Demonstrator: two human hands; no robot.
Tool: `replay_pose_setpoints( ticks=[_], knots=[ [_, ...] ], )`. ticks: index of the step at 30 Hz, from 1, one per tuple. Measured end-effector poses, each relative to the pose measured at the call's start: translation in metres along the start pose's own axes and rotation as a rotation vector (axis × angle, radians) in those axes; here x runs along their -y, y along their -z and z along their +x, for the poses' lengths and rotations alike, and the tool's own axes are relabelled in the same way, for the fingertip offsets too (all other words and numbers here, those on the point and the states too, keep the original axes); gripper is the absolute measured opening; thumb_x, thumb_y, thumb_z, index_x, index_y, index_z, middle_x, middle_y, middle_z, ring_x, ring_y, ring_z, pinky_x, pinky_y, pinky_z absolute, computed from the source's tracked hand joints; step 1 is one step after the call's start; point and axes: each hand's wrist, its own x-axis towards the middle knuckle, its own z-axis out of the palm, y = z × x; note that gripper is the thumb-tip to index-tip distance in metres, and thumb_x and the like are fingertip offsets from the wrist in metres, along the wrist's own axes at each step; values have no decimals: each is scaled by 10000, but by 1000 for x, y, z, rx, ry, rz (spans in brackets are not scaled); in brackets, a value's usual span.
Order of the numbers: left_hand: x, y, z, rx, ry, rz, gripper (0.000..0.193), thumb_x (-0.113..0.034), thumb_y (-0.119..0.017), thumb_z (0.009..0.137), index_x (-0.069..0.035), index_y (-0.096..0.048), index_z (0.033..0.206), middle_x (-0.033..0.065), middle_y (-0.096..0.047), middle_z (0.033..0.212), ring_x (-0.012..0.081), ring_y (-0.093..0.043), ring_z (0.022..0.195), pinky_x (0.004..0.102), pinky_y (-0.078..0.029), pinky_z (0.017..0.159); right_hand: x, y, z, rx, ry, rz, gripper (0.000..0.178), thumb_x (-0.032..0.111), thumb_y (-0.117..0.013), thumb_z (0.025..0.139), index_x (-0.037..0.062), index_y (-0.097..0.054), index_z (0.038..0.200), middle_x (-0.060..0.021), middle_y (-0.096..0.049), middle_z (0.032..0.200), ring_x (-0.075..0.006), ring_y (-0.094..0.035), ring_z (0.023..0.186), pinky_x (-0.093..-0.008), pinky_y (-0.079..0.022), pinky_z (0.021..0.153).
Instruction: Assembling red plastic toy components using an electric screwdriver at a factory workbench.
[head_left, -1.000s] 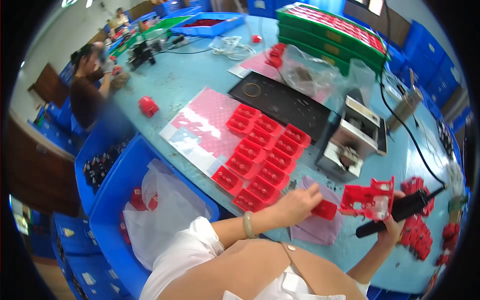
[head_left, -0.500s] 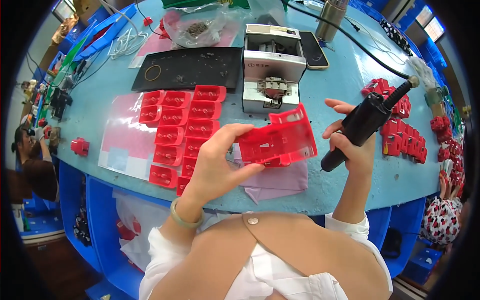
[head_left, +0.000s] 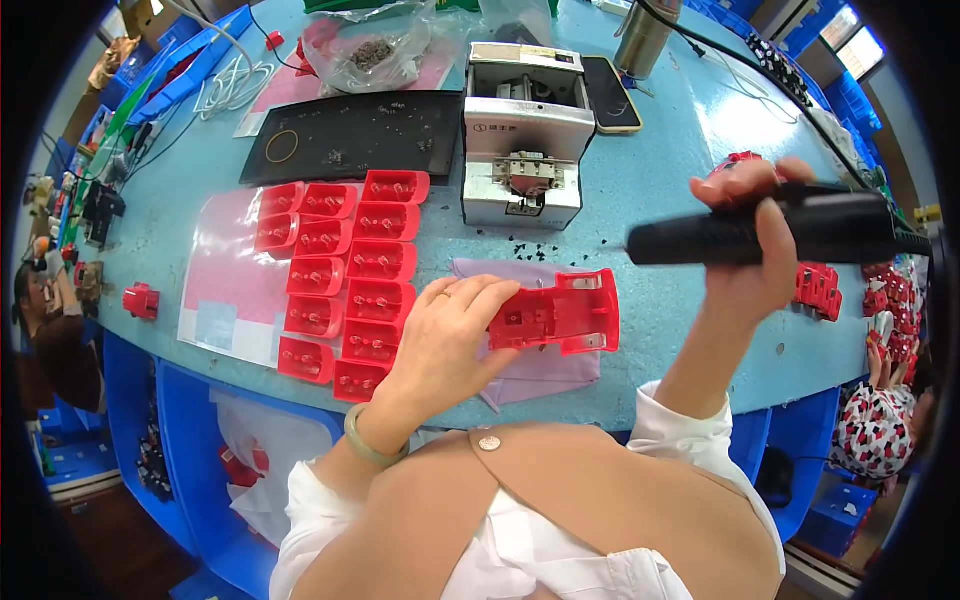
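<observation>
My left hand (head_left: 445, 340) grips the left end of a red plastic housing (head_left: 562, 312), thumb on the near side and fingers on the far side. The housing lies level over a folded lilac cloth (head_left: 550, 378), its hollow inside facing up with clear pieces at the right corners. My right hand (head_left: 755, 265) is wrapped around a black electric screwdriver (head_left: 690, 240), held almost level above the table, its tip pointing left. Tip and housing are apart. Small dark screws (head_left: 535, 250) lie scattered between the cloth and a silver screw feeder (head_left: 525, 130).
Rows of red shells (head_left: 383, 258) stand left of the cloth, partly on a pink-and-white sheet (head_left: 215, 280). Behind them lies a black mat (head_left: 365, 140). A phone (head_left: 610, 95) and steel flask (head_left: 648, 40) are beside the feeder. Finished-looking red units (head_left: 818, 290) sit at right.
The red housing has come down onto the cloth and turned level. My right hand has swung the screwdriver from steeply tilted to nearly level, farther from me. The view has shifted slightly.
</observation>
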Motion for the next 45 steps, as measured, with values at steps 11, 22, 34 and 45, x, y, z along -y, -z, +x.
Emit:
replay_pose_setpoints(
  ticks=[11, 22, 34, 45],
  knots=[
    [2, 6, -10, -2, 107, 43, 598, -171, -795, 576, -87, -555, 1118, 84, -549, 999, 254, -572, 876, 401, -404, 828, -89, -61, 16, 206, -92, -262, 319, -42, -592, 767, -20, -483, 1065, -75, -540, 650, -160, -542, 517, -309, -483, 535],
    [15, 5, -15, -12, 98, 24, 609, -136, -796, 560, -93, -573, 1125, 74, -531, 991, 261, -541, 890, 368, -423, 810, -19, -77, -29, 156, -247, 51, 319, -111, -586, 719, -5, -483, 1002, -52, -554, 626, -117, -542, 492, -243, -464, 478],
    [15, -3, -13, -34, 87, 17, 614, -141, -801, 546, -104, -574, 1115, 67, -521, 971, 254, -534, 867, 374, -425, 787, -55, -45, -69, 291, -235, -350, 352, -118, -553, 712, 40, -401, 987, -80, -509, 623, -143, -494, 477, -288, -486, 510],
    [12, -4, -12, -49, 104, 33, 599, -148, -794, 550, -98, -576, 1106, 69, -514, 948, 244, -531, 835, 364, -427, 763, -36, -42, -41, 424, -261, -2, 364, -50, -633, 698, 34, -435, 991, -57, -497, 566, -146, -510, 476, -265, -475, 496]
  ],
)
